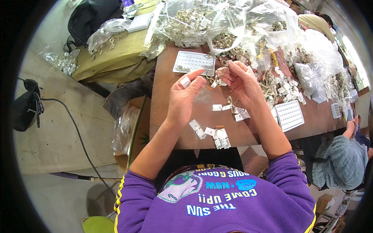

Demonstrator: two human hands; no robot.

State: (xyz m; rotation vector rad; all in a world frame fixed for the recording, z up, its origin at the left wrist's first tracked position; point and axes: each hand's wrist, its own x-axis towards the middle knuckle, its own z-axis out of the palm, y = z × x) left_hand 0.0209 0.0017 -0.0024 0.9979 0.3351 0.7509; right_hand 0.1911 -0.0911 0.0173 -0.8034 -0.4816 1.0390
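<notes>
My left hand (183, 95) is above the brown table, thumb and forefinger bent together, with a small white rectangular piece (185, 82) against its fingers. Facing it, my right hand (244, 83) pinches a small shiny metallic piece (220, 73) whose exact kind I cannot make out. Just beyond both hands lies a white tray (210, 61) with rows of hollows and a few round metallic bits in one corner. Nearer to me, several white rectangular plastic pieces (221, 134) lie loosely grouped, and a few more white pieces (241, 113) sit below my right wrist.
A second white tray (289, 115) lies at the table's right front edge. Clear plastic bags (229, 19) and heaps of small metallic and white parts (285, 87) cover the far and right sides. Another person in a blue fuzzy garment (340, 159) works at the right.
</notes>
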